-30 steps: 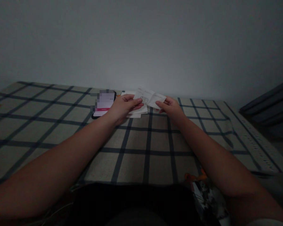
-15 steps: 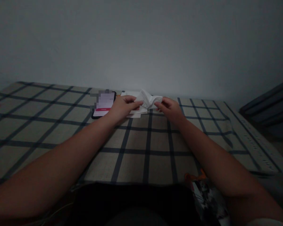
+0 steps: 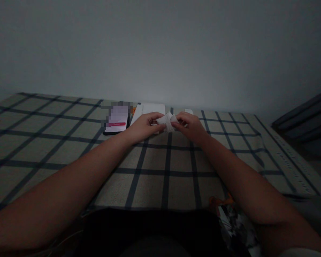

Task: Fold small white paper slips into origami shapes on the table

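A creased white paper [image 3: 168,121] sits between my left hand [image 3: 146,125] and right hand [image 3: 189,125], both pinching it. One corner points toward the dim wall [image 3: 160,50] beyond my grip; I can't tell its long way. My hands face each other over the checked bench [image 3: 152,178]. A phone [image 3: 119,117] lies left of my grip.

No legible text in view

Bare forearms [image 3: 77,182], pale sleeve edge [image 3: 306,253]
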`<act>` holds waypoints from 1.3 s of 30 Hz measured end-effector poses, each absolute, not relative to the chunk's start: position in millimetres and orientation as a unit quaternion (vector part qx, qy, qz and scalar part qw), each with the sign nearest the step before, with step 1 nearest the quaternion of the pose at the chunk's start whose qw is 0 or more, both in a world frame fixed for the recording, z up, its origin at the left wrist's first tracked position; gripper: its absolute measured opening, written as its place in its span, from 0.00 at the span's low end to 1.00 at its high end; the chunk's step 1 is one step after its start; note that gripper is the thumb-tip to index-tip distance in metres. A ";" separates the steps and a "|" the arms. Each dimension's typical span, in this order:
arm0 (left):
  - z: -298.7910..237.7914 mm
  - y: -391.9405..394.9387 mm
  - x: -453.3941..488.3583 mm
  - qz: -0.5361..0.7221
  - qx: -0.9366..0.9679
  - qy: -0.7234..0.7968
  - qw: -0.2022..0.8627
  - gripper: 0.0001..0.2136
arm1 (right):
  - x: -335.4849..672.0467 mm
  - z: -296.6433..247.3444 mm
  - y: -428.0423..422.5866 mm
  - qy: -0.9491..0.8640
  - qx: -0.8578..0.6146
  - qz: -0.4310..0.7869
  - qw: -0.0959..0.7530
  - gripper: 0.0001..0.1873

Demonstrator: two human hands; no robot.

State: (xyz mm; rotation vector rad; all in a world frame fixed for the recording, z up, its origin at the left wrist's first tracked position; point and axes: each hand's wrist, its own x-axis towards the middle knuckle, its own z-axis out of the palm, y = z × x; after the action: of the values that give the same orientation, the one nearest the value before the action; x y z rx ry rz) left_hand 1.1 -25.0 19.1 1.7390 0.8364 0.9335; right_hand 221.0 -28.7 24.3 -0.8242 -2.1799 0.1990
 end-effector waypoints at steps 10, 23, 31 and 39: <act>18.9 -23.3 2.3 0.389 0.701 0.367 0.472 0.17 | 218.0 23.1 -31.9 -0.839 -0.332 0.142 0.408 0.13; 17.3 -24.2 1.9 0.374 0.750 0.341 0.426 0.17 | 217.4 21.9 -31.0 -0.825 -0.313 0.153 0.444 0.10; 18.8 -24.9 -0.5 0.371 0.747 0.337 0.437 0.16 | 218.1 23.5 -28.9 -0.814 -0.346 0.122 0.450 0.17; 18.0 -24.3 2.6 0.416 0.682 0.339 0.496 0.22 | 216.4 19.1 -28.9 -0.778 -0.369 0.265 0.434 0.14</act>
State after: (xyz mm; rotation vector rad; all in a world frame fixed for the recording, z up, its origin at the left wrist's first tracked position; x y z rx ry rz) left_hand 2.6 -24.3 18.0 1.6521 0.8216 1.0082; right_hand 216.4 -28.9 19.1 -0.9196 -1.9364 0.6590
